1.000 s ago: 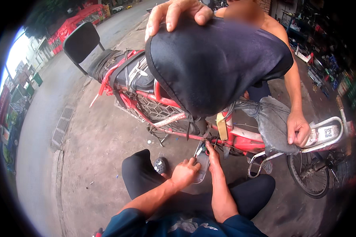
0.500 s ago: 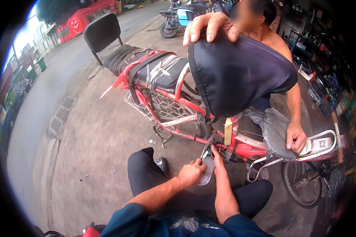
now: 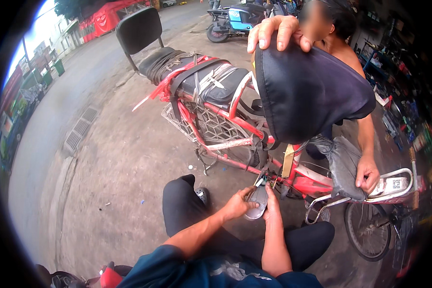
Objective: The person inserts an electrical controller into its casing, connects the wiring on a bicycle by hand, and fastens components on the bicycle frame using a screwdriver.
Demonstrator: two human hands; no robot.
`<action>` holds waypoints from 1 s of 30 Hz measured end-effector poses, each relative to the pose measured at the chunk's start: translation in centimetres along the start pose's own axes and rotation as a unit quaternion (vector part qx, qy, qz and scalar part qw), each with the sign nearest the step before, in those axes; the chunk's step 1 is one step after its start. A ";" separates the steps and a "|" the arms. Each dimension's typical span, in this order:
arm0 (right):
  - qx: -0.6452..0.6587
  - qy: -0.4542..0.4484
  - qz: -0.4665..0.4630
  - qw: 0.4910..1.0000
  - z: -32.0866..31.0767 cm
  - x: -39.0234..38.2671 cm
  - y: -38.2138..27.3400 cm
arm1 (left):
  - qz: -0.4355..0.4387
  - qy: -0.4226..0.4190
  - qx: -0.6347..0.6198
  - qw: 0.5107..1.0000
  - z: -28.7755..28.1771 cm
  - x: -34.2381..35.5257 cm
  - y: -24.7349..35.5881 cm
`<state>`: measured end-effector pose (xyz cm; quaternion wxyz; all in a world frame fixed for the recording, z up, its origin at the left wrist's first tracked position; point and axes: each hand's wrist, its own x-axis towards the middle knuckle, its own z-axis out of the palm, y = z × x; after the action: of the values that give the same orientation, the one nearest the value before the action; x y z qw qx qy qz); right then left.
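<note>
Below the frame of a red bicycle [image 3: 225, 158], I hold a grey, flat, round-ended case [image 3: 258, 200], with wires at its upper end. My left hand [image 3: 240, 204] grips its left side, with the thumb across its face. On the opposite side, my right hand [image 3: 272, 205] closes against the case, fingers near the wires and partly hidden. The dark cloth-covered saddle [image 3: 317, 91] rises above the frame. Another person's hand [image 3: 278, 32] rests on that saddle; their other hand [image 3: 367, 174] lies on a grey cover [image 3: 343, 165] toward the front of the bicycle.
A padded rear seat [image 3: 216, 84] with a backrest [image 3: 139, 30] is strapped on with cords. The front wheel [image 3: 369, 230] stands at the right. A drain grate [image 3: 81, 128] lies in the ground at left. Cluttered tools and parts [image 3: 393, 110] fill the right edge. A parked scooter [image 3: 240, 20] stands behind.
My right hand has come down from beside the bicycle frame onto the case. My left hand's fingers have spread over the case, showing more of it. The whole view has shifted slightly.
</note>
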<state>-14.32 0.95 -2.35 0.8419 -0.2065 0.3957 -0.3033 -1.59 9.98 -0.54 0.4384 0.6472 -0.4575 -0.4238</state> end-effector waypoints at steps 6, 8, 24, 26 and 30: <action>-0.086 -0.039 -0.091 0.991 -0.7 -5.2 1.8 | 0.000 0.039 -0.051 0.998 0.9 -0.3 -0.5; -0.093 -0.057 -0.111 0.988 -1.2 -5.5 2.1 | 0.017 0.034 -0.056 0.998 1.3 -0.3 -1.3; -0.056 -0.038 -0.140 0.988 -1.4 -5.7 3.2 | -0.056 -0.006 -0.190 0.980 0.5 -1.0 0.6; -0.017 -0.045 -0.111 0.993 -2.0 -5.2 3.3 | -0.065 0.007 -0.218 0.974 0.7 -0.6 0.0; 0.001 -0.032 -0.079 0.996 -1.5 -5.3 3.2 | -0.065 0.005 -0.230 0.971 0.8 -0.3 -1.1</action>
<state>-17.03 6.65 -2.24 0.8275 -0.2461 0.3511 -0.3625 -2.14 10.37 -1.78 0.5494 0.5592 -0.3022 -0.5423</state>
